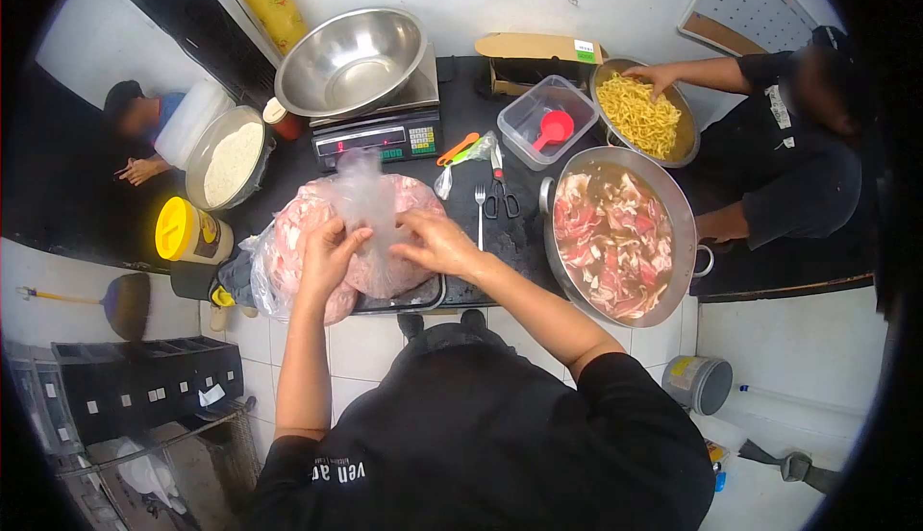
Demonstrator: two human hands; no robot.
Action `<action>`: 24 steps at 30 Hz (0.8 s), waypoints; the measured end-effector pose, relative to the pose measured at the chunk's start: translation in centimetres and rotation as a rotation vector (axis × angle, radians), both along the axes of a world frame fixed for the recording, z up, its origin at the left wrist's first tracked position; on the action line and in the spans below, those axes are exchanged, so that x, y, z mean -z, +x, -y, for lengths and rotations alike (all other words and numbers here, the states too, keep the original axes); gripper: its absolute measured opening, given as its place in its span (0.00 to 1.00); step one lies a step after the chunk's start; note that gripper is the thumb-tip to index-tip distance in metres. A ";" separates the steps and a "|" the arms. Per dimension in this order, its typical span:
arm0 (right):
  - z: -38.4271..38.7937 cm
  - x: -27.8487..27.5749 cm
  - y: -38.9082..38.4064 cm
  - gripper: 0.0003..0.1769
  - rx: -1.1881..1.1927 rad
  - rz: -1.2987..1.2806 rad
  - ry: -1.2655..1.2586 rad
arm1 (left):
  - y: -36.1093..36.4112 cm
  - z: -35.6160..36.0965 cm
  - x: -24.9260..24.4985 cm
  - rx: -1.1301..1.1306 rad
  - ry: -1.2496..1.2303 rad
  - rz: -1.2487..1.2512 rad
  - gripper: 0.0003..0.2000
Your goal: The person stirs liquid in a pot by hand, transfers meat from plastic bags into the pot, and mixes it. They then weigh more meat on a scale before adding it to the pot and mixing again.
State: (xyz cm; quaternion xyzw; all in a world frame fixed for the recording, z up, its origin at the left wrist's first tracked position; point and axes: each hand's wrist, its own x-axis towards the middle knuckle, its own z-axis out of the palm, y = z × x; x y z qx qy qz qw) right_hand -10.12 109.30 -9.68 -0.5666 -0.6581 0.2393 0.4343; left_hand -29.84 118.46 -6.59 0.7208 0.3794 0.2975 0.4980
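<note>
A thin transparent plastic bag (363, 209) stands upright between my hands, above large bags of pale pink raw meat (300, 228). My left hand (329, 257) pinches the bag's left side between thumb and fingers. On the other side, my right hand (437, 243) has its fingers closed at the bag's right edge, the fingertips partly hidden by the plastic. The meat lies on a dark tray (437, 296) at the table's near edge. Right of my hands are a fork (480, 209) and black-handled scissors (501, 195).
Behind the meat, a steel bowl (351, 65) rests on a digital scale (380, 142). At right stand a pot of sliced meat in liquid (615, 243), a plastic tub (519, 127) with a red scoop, and a bowl of yellow strips (639, 113) under a co-worker's hand (654, 79). Another person sits at left.
</note>
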 end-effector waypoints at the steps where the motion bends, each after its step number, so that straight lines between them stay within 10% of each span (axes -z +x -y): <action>1: 0.2 -0.4 -0.4 0.16 -0.051 0.040 -0.067 | 0.2 0.0 -0.4 0.009 -0.087 0.046 0.08; 7: 0.4 1.2 1.5 0.11 0.120 -0.137 0.059 | -3.0 -3.2 -0.6 -0.012 0.248 0.104 0.06; 11: 2.8 5.2 6.2 0.09 0.034 -0.087 0.006 | -5.7 -1.6 -1.4 -0.422 0.005 0.062 0.11; 15: 1.5 3.4 6.8 0.10 -0.135 -0.898 -0.331 | -3.6 1.9 -2.1 -0.380 -0.609 0.389 0.17; 21: -2.1 0.5 -2.3 0.11 -0.151 -0.631 -0.437 | 0.2 3.2 -2.4 -0.224 -0.823 0.765 0.16; 23: -1.5 0.4 -3.1 0.11 -0.106 -0.486 -0.494 | -1.1 1.9 -0.5 -0.285 -0.346 0.073 0.15; 24: -1.6 1.4 -3.0 0.12 -0.072 -0.325 -0.402 | -0.2 2.0 -1.4 -0.234 -0.297 0.236 0.14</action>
